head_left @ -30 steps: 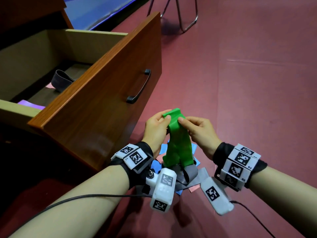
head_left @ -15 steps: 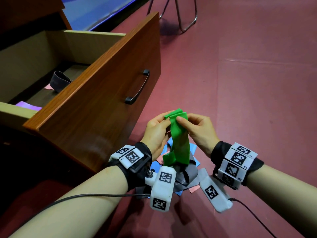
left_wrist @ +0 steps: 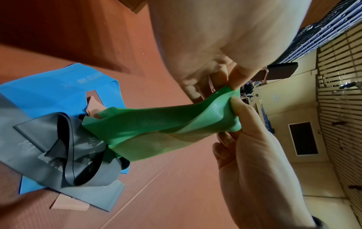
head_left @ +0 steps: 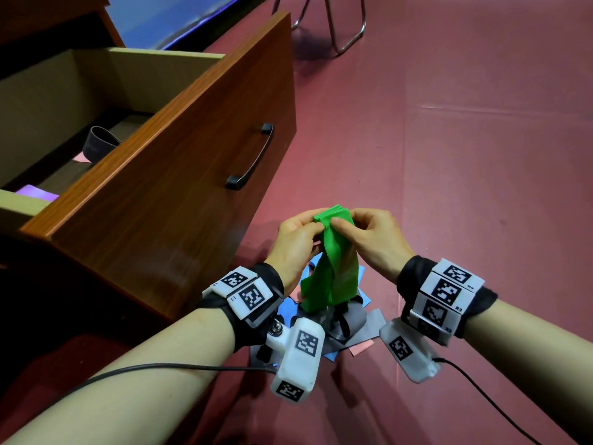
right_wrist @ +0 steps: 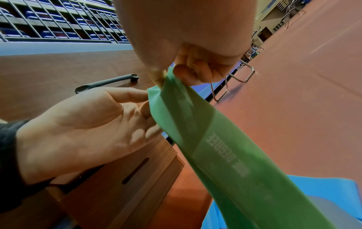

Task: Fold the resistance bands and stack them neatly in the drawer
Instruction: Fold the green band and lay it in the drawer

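A green resistance band [head_left: 333, 268] hangs twisted between both hands above the floor. My left hand [head_left: 296, 239] and right hand [head_left: 372, 236] pinch its top edge side by side. In the left wrist view the green band [left_wrist: 166, 131] runs from the pinching fingers down to the pile. In the right wrist view the green band [right_wrist: 225, 155] shows white lettering. A pile of grey band [left_wrist: 58, 147], blue band [left_wrist: 58, 86] and pink band [left_wrist: 68, 204] lies on the floor under my hands. The open wooden drawer [head_left: 179, 155] at the left holds a dark band [head_left: 99, 142].
The drawer front carries a black handle [head_left: 253, 159]. A purple piece [head_left: 35, 192] and a pink piece [head_left: 80, 158] lie inside the drawer. Metal chair legs [head_left: 340, 30] stand on the red floor [head_left: 465, 155] at the top. Cables trail from both wrist cameras.
Both hands have drawn closer together on the band's top edge, which is now bunched and folded over. The hanging part has twisted and narrowed.
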